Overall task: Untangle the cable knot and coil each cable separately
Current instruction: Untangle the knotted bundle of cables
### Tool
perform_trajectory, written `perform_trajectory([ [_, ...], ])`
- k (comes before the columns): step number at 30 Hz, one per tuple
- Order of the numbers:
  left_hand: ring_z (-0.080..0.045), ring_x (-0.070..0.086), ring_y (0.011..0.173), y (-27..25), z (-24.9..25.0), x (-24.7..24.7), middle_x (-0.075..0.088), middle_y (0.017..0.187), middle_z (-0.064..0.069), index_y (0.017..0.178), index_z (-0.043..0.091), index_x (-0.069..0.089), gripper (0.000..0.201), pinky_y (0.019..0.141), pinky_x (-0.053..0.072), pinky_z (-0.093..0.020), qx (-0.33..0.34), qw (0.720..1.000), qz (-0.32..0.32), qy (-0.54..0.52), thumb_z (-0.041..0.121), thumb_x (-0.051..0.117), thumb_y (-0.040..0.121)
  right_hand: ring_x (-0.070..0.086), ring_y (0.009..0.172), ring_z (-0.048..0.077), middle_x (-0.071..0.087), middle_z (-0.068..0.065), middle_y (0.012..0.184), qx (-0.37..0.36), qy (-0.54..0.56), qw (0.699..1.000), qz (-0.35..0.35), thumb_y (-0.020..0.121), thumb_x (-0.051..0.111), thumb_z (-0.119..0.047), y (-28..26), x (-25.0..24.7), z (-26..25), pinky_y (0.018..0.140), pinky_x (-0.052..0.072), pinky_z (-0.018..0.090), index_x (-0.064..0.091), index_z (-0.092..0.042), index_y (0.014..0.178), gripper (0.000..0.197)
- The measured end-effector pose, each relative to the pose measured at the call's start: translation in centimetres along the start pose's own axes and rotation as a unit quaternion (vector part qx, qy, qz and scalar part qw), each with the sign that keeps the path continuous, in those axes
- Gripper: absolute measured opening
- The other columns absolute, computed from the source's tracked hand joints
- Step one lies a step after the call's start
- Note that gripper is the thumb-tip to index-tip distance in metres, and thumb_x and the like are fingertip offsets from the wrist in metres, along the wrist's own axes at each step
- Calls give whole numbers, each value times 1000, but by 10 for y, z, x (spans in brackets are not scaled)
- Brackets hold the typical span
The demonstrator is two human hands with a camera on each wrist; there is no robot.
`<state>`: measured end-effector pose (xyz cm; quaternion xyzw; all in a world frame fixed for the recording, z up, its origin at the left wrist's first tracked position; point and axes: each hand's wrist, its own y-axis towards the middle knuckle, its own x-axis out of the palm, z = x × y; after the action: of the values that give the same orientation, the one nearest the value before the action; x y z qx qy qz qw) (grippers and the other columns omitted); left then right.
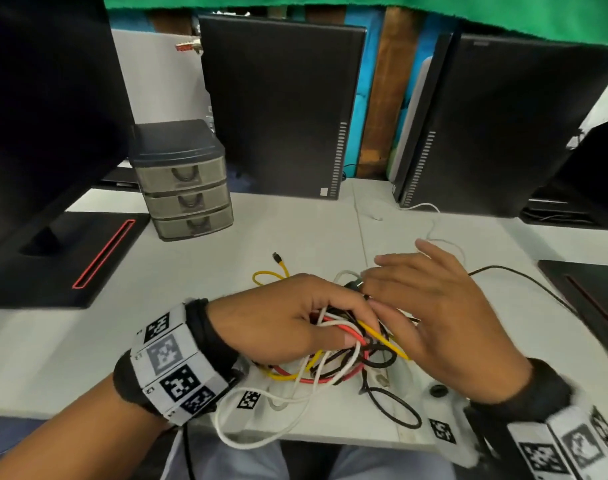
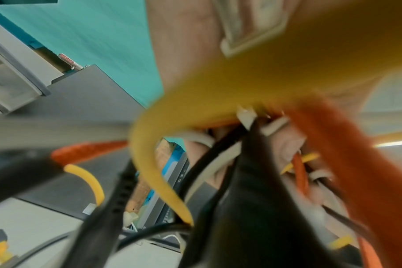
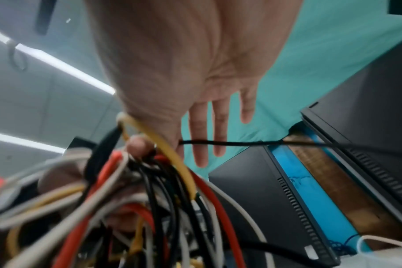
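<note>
From the head we see the cable knot [image 1: 344,344] on the white surface [image 1: 198,271], in front of the small drawers [image 1: 188,199]. Our left hand [image 1: 288,323] squeezes its strands. Our right hand [image 1: 444,306] is spread beside it.

From the left wrist the yellow cable [image 2: 218,87] is blurry, maybe across our palm.

From the right wrist our fingers [image 3: 200,130] are straight above the knot.

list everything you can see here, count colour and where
cable knot: one tangle of red, yellow, white and black cables, near edge of the desk, between the hands
yellow cable end: one, yellow with a plug, lying on the desk beyond the left hand
black cable: one, trailing right from the knot
desk: one, white
drawer unit: one, grey with dark top, three drawers, back left
computer towers: two, black, upright at the back
monitor stand: one, black with red outline slot, left
left hand: gripping the knot, fingers curled round it
right hand: over the knot's right side, fingers straight
</note>
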<state>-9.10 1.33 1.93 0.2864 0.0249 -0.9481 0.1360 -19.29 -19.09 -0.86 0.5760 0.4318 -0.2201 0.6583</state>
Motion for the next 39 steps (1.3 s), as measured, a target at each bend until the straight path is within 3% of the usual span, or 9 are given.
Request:
perform_trajectory([
  [7,-15,65,109,1,1,-4,69,118,5,126,16,64,28,99,49,-35,3,999,33,-7,9,54,101,65,72,17,63,-21,79,114,25,988,101,98,52,-39,0,3,24,76,49,35,76,-21,90,30],
  [11,-13,65,104,1,2,-3,68,114,6,126,18,62,29,93,50,-26,-5,999,27,-16,10,59,98,59,60,19,53,-20,69,133,52,982,121,98,56,-32,2,6,17,60,51,40,72,-20,86,24],
  [16,-18,66,105,-2,4,-2,67,114,2,124,15,61,41,94,53,-33,2,999,21,-49,10,76,86,68,68,25,74,0,80,130,60,972,185,95,63,-24,2,5,5,59,54,41,76,-13,94,16],
  [25,-17,67,108,4,-1,0,69,117,2,125,17,62,37,97,53,-37,20,995,93,-39,6,70,90,57,50,25,59,2,55,234,79,950,190,99,53,-40,1,6,18,50,48,40,72,-23,88,27],
  [29,-25,68,103,3,-8,-6,69,114,-9,123,8,63,33,94,54,-35,31,990,92,-105,1,67,91,67,74,15,68,-9,80,258,179,940,132,99,56,-39,4,-3,11,69,56,41,68,-32,97,14],
  [31,-29,68,103,4,-13,-10,69,113,-12,119,9,65,31,92,52,-32,31,983,118,-140,4,69,89,64,91,11,68,-13,99,220,142,947,187,98,60,-27,6,-11,3,82,53,33,68,-22,112,17],
  [34,-23,68,91,7,-17,-12,71,102,-10,110,13,68,25,85,53,-29,22,964,165,-207,15,73,85,59,78,22,65,2,82,132,77,947,281,92,65,-14,7,-20,-22,72,46,35,70,-6,86,11],
  [36,-21,66,88,8,-18,-11,70,100,-11,106,17,70,27,81,54,-30,16,950,174,-260,25,73,81,56,63,16,60,-5,65,109,141,955,238,92,67,-22,7,-19,-43,60,44,34,68,-12,71,24],
  [39,-21,68,92,7,-15,-7,70,109,-14,113,15,69,32,80,56,-28,15,927,142,-347,28,67,83,51,52,11,51,-12,52,203,286,930,113,90,59,-55,8,-11,-63,53,41,28,60,-25,60,43],
])
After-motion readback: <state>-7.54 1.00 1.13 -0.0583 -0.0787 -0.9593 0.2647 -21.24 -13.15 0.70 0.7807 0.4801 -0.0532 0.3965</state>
